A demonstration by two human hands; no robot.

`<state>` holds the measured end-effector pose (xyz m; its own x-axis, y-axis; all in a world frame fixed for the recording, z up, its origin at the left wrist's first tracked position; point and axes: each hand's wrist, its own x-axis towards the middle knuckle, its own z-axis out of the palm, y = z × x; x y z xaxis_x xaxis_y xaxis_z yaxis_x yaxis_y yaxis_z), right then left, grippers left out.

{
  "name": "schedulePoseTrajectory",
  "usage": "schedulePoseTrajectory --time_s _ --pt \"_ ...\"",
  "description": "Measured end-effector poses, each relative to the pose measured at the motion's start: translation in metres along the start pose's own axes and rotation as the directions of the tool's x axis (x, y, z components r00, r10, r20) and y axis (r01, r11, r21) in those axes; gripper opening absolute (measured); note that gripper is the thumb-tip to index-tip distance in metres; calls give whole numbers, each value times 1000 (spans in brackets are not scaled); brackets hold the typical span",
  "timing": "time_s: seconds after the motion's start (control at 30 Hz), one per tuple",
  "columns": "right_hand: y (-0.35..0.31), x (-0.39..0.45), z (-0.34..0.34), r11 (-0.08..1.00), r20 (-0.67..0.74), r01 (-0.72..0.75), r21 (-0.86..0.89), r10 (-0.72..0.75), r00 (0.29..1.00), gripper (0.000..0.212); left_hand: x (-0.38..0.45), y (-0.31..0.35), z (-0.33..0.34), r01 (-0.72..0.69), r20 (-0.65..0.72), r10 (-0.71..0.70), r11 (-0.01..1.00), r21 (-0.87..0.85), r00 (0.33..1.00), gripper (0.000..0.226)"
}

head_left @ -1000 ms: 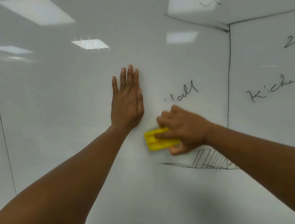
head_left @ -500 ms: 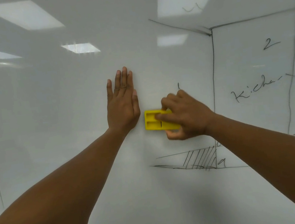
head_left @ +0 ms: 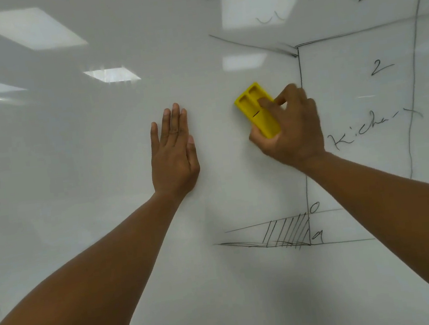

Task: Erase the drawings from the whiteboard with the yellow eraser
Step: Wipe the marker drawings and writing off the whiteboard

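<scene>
Head view: the right hand (head_left: pixel 293 128) clasps the yellow eraser (head_left: pixel 257 110), index finger laid across its back, and presses it against the whiteboard (head_left: pixel 71 152) near the board's middle. The eraser tilts with its upper end leaning left, just left of a vertical drawn line (head_left: pixel 300 70). The left hand (head_left: pixel 173 154) lies flat on the board, fingers extended and holding nothing, near the eraser but apart from it. A hatched sketch (head_left: pixel 284 234) sits below the right wrist; handwriting (head_left: pixel 366 130) lies to its right.
</scene>
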<state>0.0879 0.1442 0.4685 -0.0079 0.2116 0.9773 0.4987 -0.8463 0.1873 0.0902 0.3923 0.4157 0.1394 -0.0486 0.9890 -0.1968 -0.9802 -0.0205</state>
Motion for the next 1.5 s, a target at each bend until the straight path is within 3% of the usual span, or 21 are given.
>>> schedulePoseTrajectory --time_s 0.07,0.1,0.2,0.3,0.37,0.43,0.5,0.63,0.67,0.73,0.87,0.93,1.0,1.07,1.23,1.3,1.37,1.4,1.5 --pt "-8 -18 3 971 89 237 33 -239 967 50 0 0 0 -2 -5 2 1000 0 1000 56" --pt "-12 -28 5 924 141 378 65 -383 913 51 0 1 0 -1 -7 1 1000 3 1000 56" --pt "-30 -64 12 690 293 692 212 -721 628 50 -1 1 -1 5 -4 -5 1000 17 1000 55" --pt "-46 -101 18 501 354 780 375 -855 378 42 -2 1 0 10 6 -10 1000 24 1000 55" --pt "-51 -117 21 454 389 798 397 -870 302 36 -3 2 0 14 10 -14 1000 25 1000 55" --pt "-51 -120 22 448 391 808 382 -871 298 34 -4 1 0 16 8 -17 1000 24 1000 55" --pt "-50 -114 23 467 355 810 353 -868 346 36 -4 2 0 18 2 -18 1000 23 1000 55" --pt "-49 -94 20 685 314 694 225 -725 614 42 -5 3 0 19 -12 -18 1000 19 1000 55" --pt "-51 -93 19 713 311 671 204 -697 646 43 -5 3 0 19 -16 -18 1000 16 1000 55" --pt "-57 -99 19 684 316 696 216 -724 613 43 -6 4 0 24 -12 -24 1000 11 1000 55" --pt "-72 -126 21 492 399 813 313 -845 358 36 -7 3 1 33 1 -33 999 10 999 55" --pt "-72 -133 21 463 433 822 333 -849 303 33 -8 3 1 33 2 -33 999 2 999 55" --pt "-63 -129 21 455 414 824 338 -858 305 33 -9 3 1 32 -1 -32 999 -4 999 55" --pt "-50 -117 19 484 380 815 317 -853 358 37 -10 4 2 33 -7 -33 999 -8 999 54" --pt "-19 -82 7 724 316 676 135 -678 664 39 -11 8 2 35 -17 -35 999 11 999 54" --pt "-16 -80 4 789 291 607 97 -605 741 39 -13 10 2 37 -4 -37 998 44 999 55" --pt "-19 -88 3 790 289 602 118 -607 740 40 -17 12 3 36 17 -37 996 82 999 55" --pt "-21 -94 4 764 306 628 147 -639 706 40 -18 13 3 31 26 -34 995 93 999 56" --pt "-29 -120 5 625 392 729 279 -768 507 41 -20 19 4 3 45 -7 996 92 999 56"
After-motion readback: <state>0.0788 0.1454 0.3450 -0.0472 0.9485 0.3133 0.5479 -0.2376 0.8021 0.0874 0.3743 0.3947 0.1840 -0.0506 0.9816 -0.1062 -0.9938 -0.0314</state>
